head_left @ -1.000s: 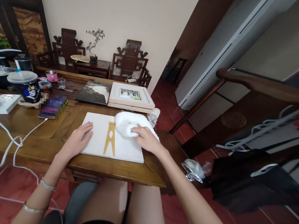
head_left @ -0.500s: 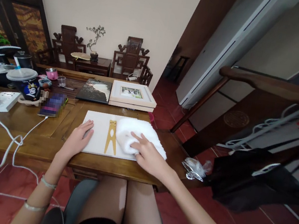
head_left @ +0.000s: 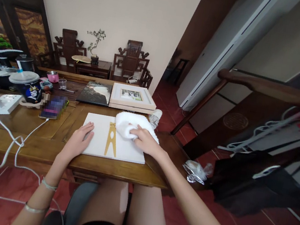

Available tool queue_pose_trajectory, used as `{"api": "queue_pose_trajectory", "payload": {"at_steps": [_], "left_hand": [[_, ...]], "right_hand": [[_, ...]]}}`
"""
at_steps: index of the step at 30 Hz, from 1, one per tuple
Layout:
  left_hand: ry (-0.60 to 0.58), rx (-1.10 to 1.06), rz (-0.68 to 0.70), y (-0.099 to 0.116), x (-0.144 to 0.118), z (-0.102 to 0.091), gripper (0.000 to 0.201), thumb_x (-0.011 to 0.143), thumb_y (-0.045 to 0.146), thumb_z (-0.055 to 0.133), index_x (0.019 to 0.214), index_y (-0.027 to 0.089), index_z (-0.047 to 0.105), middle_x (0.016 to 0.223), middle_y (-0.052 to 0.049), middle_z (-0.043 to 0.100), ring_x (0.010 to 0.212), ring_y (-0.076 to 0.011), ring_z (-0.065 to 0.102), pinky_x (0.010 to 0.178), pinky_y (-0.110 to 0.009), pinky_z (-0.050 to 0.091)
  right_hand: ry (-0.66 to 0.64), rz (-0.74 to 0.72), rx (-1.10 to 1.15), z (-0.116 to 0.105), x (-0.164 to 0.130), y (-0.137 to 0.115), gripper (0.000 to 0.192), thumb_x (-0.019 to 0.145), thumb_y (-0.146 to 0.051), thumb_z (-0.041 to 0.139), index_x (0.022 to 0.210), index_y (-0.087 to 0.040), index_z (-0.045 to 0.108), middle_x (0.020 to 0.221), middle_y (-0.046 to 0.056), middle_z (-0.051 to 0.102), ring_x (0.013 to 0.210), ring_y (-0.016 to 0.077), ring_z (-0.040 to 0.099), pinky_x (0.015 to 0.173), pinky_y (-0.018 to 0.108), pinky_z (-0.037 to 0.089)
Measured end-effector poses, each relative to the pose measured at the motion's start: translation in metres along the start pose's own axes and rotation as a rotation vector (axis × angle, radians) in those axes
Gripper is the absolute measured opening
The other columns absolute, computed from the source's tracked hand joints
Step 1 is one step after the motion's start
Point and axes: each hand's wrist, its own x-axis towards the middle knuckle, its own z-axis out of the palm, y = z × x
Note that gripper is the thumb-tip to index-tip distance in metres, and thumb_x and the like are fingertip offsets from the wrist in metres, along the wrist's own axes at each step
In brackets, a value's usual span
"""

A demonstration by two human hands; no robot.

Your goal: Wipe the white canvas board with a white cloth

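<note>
**Cloth pressed on white board**

White cloth (head_left: 132, 125) sits bunched on the far right of the white board (head_left: 97, 136), near table edge. Your right hand (head_left: 145, 140) clutches it, fingers curled in. Your left hand (head_left: 77, 142) lies flat, fingers spread, pinning the board's left side, likely steadying it. Gold clip shape (head_left: 111, 142) lies between the hands.

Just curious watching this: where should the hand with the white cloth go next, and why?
Probably a stroke toward the near edge of the white panel. The right hand presses the white cloth on the far right corner; the left hand steadies the left edge, and the near part lies uncovered.
</note>
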Motion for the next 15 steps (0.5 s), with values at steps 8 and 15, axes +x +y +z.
{"api": "queue_pose_trajectory", "payload": {"at_steps": [8,15], "left_hand": [[-0.01,0.021,-0.006,0.0,0.0,-0.002,0.044,0.091,0.037,0.039,0.119,0.011,0.06,0.133,-0.014,0.053,0.128,-0.0232,0.045,0.111,-0.041,0.031],[-0.004,0.004,-0.005,0.002,0.0,-0.001,0.043,0.09,0.038,0.041,0.118,0.011,0.06,0.133,-0.014,0.053,0.128,-0.0245,0.044,0.111,-0.043,0.03]], "right_hand": [[0.043,0.05,-0.1,0.012,0.029,0.004,0.042,0.067,0.001,0.037,0.097,-0.013,0.063,0.106,0.013,0.068,0.13,0.0269,0.041,0.106,0.049,0.027],[-0.079,0.044,-0.103,-0.001,-0.053,-0.054,0.041,0.065,0.001,0.038,0.094,-0.014,0.063,0.14,0.016,0.044,0.137,0.0254,0.028,0.113,0.051,0.019]]}}
